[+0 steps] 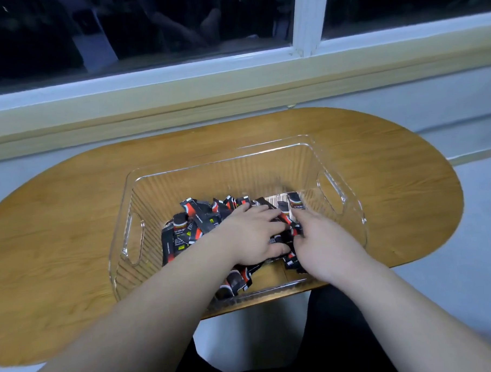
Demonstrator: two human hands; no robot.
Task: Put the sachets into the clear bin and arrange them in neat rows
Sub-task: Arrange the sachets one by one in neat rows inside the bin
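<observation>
Left hand [252,236] spread flat on black-red sachets [197,226] in clear bin [133,227]; right hand [322,238] beside, fingers curled among them, grip unclear; lettering blurred.

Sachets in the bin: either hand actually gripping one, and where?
Both hands rest on the sachets in the clear bin. Right hand pinches some near their middle; left hand lies flat, grip unclear.

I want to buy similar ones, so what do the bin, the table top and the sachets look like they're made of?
Clear bin: looks like rigid transparent plastic, glossy, with ribbed walls and moulded handle cutouts.
Table top: wood-grain pattern, smooth with a soft sheen; solid wood or laminate cannot be told apart.
Sachets: thin printed film or foil, mostly black with red and white, creased and slightly shiny.
</observation>
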